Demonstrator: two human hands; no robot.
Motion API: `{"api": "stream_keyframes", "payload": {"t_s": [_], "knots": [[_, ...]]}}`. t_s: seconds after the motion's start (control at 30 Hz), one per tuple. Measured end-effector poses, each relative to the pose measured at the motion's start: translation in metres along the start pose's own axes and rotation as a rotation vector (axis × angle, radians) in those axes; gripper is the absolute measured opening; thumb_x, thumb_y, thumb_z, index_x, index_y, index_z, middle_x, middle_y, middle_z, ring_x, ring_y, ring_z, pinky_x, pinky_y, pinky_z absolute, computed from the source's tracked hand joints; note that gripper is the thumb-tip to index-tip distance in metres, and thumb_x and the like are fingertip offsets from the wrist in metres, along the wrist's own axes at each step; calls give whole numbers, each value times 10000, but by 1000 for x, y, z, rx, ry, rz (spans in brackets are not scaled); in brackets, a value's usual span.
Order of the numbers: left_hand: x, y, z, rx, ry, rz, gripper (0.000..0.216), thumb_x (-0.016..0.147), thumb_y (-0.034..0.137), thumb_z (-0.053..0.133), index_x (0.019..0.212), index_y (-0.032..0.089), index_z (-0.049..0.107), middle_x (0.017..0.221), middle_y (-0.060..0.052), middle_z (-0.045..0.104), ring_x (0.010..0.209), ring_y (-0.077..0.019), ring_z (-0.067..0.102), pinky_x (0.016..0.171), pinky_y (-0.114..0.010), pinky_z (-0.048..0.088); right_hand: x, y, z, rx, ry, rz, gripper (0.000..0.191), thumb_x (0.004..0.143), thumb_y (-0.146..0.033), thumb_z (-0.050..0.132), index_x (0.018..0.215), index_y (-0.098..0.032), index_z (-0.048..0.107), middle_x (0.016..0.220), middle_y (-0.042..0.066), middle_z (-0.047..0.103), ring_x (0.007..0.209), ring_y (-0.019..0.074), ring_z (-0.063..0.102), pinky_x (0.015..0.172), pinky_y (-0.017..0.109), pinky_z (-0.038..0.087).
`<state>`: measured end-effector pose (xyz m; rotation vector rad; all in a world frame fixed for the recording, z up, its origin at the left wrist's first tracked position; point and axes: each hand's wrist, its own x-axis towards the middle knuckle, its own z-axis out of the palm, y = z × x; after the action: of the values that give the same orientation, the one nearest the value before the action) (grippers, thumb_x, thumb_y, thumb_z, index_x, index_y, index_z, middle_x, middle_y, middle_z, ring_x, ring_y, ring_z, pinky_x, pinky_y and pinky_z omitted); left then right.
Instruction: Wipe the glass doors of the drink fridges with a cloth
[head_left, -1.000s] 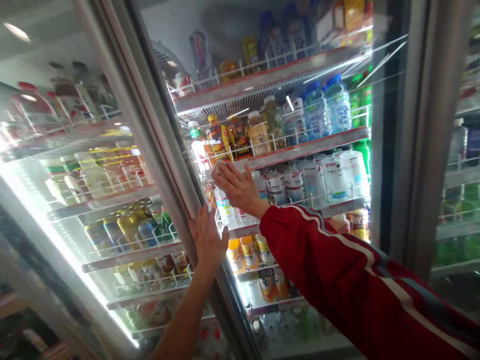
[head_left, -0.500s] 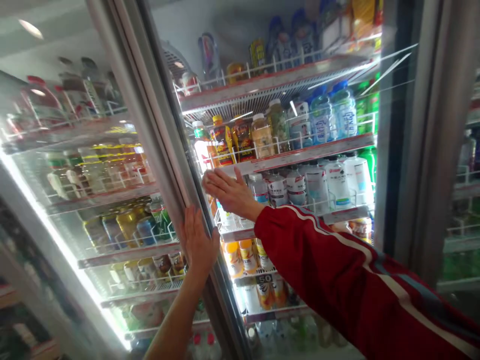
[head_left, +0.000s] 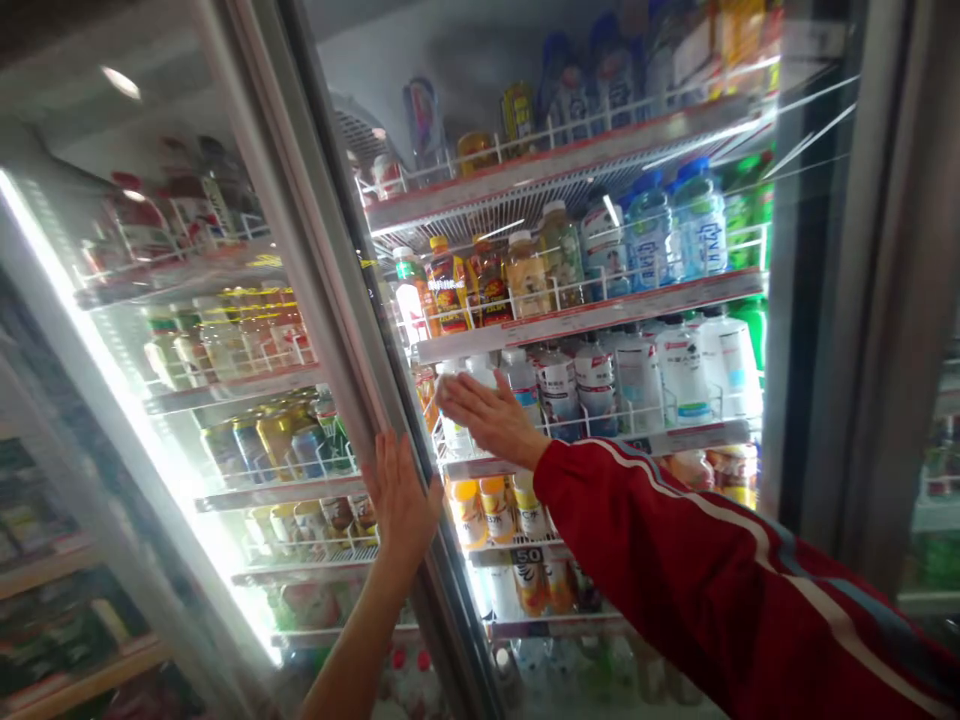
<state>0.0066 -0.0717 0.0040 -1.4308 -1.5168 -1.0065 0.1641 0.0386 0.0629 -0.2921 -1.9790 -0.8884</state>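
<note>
My left hand (head_left: 403,500) lies flat against the metal frame (head_left: 341,340) between two glass fridge doors, fingers stretched upward and together. My right hand (head_left: 491,420), in a red sleeve (head_left: 645,560) with white and blue-grey stripes, is held flat at the right glass door, fingers stretched out to the left. A pale patch shows at its fingertips; whether this is glare or something under them I cannot tell. Behind that hand, white-labelled bottles (head_left: 559,390) stand on a shelf, partly hidden by it. Dark bottles with yellow and red labels (head_left: 450,290) stand one shelf higher.
Inside the fridge, wire-fronted shelves hold blue-capped water bottles (head_left: 699,215), orange-capped bottles (head_left: 465,510) and several cans (head_left: 277,440). A bright light strip (head_left: 127,400) runs down the left side. A dark vertical door frame (head_left: 814,300) stands at the right.
My right hand has moved down and slightly right across the glass. My left hand stays on the frame. The view has shifted a little, showing more on the left.
</note>
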Motion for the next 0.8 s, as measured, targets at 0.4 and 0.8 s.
{"api": "stream_keyframes", "payload": {"t_s": [0.4, 0.8], "knots": [[-13, 39, 11, -8, -141, 94, 665, 823, 267, 488, 1407, 106, 213, 1466, -203, 264, 1390, -286, 166, 1110, -552, 124, -55, 15, -25, -25, -97, -50, 472, 894, -150, 427, 1354, -243, 381, 1430, 41, 392, 1355, 197, 298, 1140, 530, 67], [-38, 71, 48, -49, -92, 205, 597, 830, 244, 466, 1372, 64, 290, 1424, -228, 332, 1382, -276, 195, 1121, -523, 102, -120, 18, -41, -67, -205, -70, 473, 879, -164, 449, 1344, -232, 395, 1404, 62, 432, 1361, 191, 282, 1140, 523, 40]]}}
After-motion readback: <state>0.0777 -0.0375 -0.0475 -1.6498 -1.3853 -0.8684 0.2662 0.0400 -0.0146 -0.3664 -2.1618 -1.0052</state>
